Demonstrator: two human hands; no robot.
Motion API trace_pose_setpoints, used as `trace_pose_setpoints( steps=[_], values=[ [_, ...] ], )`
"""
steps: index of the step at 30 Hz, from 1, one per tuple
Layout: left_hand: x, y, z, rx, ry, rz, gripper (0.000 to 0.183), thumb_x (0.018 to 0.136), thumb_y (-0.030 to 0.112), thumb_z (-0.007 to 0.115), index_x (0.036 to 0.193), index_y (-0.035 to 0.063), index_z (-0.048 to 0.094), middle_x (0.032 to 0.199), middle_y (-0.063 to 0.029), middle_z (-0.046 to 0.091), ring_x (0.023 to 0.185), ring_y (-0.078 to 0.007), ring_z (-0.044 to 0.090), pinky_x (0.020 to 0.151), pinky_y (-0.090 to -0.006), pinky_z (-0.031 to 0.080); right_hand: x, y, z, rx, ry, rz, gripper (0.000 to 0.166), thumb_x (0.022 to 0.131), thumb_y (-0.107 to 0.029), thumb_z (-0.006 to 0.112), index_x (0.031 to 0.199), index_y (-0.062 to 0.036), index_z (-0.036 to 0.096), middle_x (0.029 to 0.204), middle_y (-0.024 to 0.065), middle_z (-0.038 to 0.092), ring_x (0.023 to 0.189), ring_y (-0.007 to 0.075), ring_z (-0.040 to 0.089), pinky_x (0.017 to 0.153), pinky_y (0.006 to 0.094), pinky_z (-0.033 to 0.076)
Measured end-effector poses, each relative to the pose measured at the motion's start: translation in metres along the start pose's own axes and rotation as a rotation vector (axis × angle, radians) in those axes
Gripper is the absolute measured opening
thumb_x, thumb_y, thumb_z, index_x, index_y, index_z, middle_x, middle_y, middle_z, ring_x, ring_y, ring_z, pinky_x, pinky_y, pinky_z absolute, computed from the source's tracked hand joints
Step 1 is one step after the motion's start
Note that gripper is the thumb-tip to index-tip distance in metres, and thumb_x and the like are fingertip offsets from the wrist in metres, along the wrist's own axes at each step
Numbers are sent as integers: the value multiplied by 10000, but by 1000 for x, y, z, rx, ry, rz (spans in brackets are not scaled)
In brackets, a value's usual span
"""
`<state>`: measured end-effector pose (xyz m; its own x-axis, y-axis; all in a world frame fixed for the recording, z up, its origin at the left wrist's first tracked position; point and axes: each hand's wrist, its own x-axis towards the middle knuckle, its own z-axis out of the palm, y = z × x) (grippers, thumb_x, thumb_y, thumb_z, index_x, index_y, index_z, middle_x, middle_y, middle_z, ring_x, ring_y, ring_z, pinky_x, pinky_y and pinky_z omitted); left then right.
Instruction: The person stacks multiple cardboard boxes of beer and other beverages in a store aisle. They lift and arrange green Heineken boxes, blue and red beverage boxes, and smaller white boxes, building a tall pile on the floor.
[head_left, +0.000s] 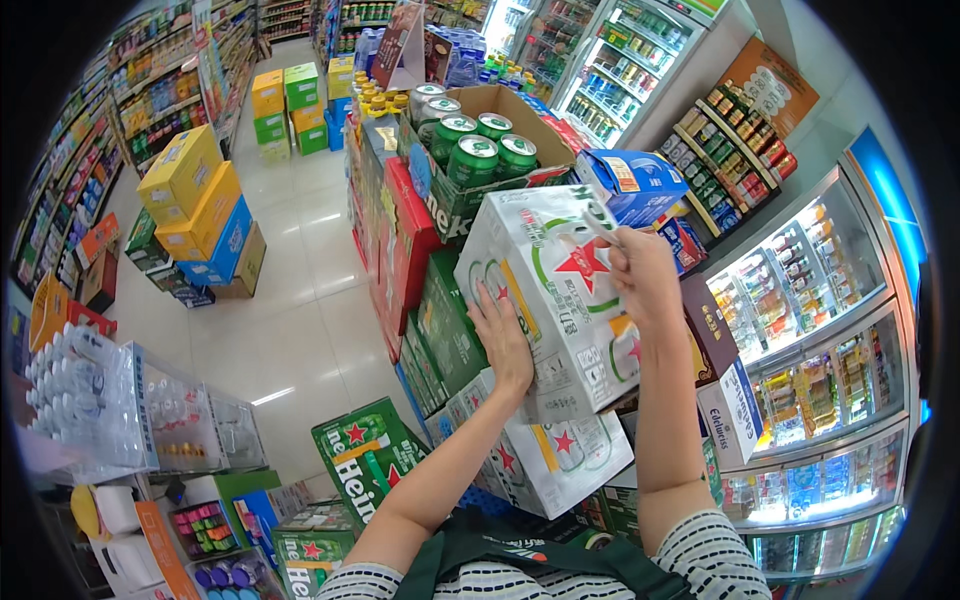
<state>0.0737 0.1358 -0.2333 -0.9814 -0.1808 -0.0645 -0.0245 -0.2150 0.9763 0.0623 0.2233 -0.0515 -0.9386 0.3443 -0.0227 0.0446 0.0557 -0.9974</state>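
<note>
A silver-white Heineken beer carton (555, 292) with red stars and green rings stands before me, its lettering upside down. My left hand (501, 337) lies spread against the carton's left face, fingers apart. At the upper right edge, my right hand (641, 274) is closed around a narrow pale strip (600, 227). Whether this strip is part of the carton or a separate piece cannot be told. Beneath is another white Heineken carton (566, 465). Just beyond, an opened green cardboard tray (525, 105) holds several green beer cans (472, 161).
Red cartons (409, 232) and green cartons (450, 322) line the stack's left side. A blue box (634, 187) sits at its right. Green Heineken cartons (367, 457) stand lower left. Glass-door drink coolers (810, 277) run along the right. Tiled floor (300, 300) leads past stacked yellow boxes (199, 202).
</note>
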Motion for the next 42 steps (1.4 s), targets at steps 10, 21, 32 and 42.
trace_pose_setpoints(
  steps=[10, 21, 32, 42],
  values=[
    [8, -12, 8, -3, 16, 60, 591, 962, 415, 231, 1421, 49, 163, 1469, -205, 91, 1370, -324, 50, 1091, -382, 61, 24, 6, -9, -96, -103, 97, 251, 818, -121, 491, 873, 90, 615, 734, 117, 638, 576, 118, 573, 524, 205, 464],
    [1, 8, -2, -50, -62, 16, 569, 960, 348, 295, 1391, -15, 215, 1427, -182, 239, 1325, -290, 223, 1073, -337, 165, 29, 8, -55, -631, 117, -290, 276, 802, -137, 554, 1022, 1, 648, 946, 99, 658, 844, 165, 593, 830, 276, 420],
    [-98, 78, 16, 70, -130, 609, 470, 929, 162, 346, 1334, -64, 271, 1376, -196, 291, 1285, -274, 279, 1052, -366, 212, -62, 73, -191, -231, 252, -27, 256, 826, -87, 547, 1029, 43, 633, 985, 102, 644, 896, 133, 589, 810, 239, 442],
    [-169, 36, 49, 391, -500, 986, 487, 808, -37, 474, 1273, -50, 330, 1327, -188, 333, 1253, -300, 308, 1032, -393, 249, -175, 157, -293, 28, 505, 264, 287, 882, -128, 451, 1070, 25, 606, 985, 131, 638, 936, 194, 610, 842, 286, 468]
  ],
)
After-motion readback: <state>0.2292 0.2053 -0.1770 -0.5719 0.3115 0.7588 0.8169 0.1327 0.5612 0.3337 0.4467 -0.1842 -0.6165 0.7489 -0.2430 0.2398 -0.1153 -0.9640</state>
